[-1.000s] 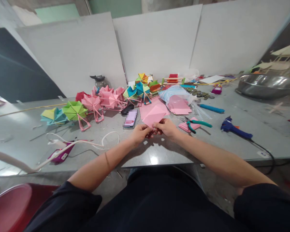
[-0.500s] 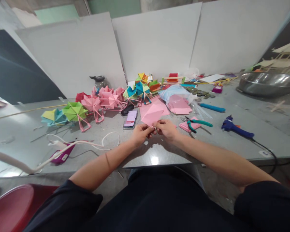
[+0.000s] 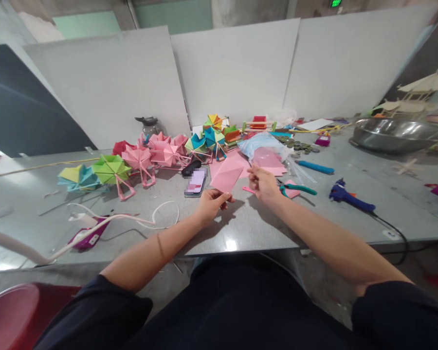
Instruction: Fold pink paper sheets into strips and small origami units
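My left hand [image 3: 212, 204] is closed on the near corner of a folded pink paper piece [image 3: 227, 177], which it holds up over the table, tilted. To its right, my right hand [image 3: 265, 184] hovers apart from that piece with its fingers pinched together; whatever they hold is too small to make out. Behind both hands lie a pink paper sheet [image 3: 242, 156] and a plastic bag with pink paper [image 3: 272, 160]. Beside my right hand are pliers with teal handles [image 3: 302, 189], partly over more pink paper. A phone [image 3: 196, 183] lies left of the folded piece.
Finished-looking folded paper wheels, green [image 3: 111, 169] and pink [image 3: 136, 158], stand at the left. A white cable [image 3: 131, 217] loops near a purple device [image 3: 89, 236]. Rightward lie a blue glue gun [image 3: 350, 197], a blue cutter [image 3: 316, 167] and a metal bowl [image 3: 397, 138].
My right hand has parted from my left hand and the folded paper, moving right and away from me. My left hand still holds the paper. The view has shifted slightly.
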{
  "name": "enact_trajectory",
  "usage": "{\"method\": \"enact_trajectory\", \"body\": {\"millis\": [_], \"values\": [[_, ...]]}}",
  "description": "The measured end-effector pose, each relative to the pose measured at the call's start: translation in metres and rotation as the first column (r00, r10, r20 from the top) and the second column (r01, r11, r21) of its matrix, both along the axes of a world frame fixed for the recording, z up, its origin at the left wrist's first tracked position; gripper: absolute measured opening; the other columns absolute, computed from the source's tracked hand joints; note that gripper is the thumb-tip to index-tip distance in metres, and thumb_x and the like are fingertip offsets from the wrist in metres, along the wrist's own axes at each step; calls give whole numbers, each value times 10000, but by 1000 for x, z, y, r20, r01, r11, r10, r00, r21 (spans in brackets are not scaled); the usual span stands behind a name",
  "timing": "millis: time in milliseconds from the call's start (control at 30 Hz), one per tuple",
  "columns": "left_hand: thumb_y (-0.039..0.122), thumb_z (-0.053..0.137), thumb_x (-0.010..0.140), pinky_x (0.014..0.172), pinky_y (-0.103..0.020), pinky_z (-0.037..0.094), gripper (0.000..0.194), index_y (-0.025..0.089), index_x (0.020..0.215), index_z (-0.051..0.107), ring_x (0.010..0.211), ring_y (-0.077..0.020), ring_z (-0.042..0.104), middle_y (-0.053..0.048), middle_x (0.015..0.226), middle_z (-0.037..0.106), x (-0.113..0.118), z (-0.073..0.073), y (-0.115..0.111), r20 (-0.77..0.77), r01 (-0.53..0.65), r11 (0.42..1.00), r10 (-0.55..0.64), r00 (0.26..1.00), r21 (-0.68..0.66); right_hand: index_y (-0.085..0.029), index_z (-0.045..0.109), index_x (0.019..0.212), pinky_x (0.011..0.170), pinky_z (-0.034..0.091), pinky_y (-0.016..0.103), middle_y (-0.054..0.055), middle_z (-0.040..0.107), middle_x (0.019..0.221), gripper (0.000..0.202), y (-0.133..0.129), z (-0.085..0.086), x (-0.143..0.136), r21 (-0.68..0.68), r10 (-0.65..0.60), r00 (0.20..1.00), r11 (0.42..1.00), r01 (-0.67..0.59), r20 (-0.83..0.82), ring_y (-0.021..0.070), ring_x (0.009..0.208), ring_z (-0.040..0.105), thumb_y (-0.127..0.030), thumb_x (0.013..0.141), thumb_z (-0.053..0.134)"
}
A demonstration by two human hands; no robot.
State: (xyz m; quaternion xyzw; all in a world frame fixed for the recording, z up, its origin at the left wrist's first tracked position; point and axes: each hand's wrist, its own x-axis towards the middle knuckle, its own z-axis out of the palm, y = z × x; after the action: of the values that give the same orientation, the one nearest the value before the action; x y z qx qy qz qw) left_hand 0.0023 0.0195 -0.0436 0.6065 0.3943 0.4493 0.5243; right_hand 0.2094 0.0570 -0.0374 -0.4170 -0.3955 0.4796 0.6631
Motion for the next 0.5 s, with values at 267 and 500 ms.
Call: {"method": "enact_trajectory", "body": {"millis": [267,500], "values": [[512,897,743,683,-308,519,343,213,859,774,710,-171,647,-59,806,752,-6,-1,12,28,17,1000,-17,999,-9,-236,627,675,550,347,305,-29,534,563,407,-22,-6,-19,59,197,833,963,-264,517,141,543,441,-593,789,785],[442,864,822,696,-298,502,295,219,757,681,757,-171,592,-8,749,637,-18,5,22,-15,-168,978,171,985,127,-210,692,647,591,356,303,-15,569,616,273,-19,-8,-11,27,306,693,905,-425,652,145,590,463,-426,769,806]]}}
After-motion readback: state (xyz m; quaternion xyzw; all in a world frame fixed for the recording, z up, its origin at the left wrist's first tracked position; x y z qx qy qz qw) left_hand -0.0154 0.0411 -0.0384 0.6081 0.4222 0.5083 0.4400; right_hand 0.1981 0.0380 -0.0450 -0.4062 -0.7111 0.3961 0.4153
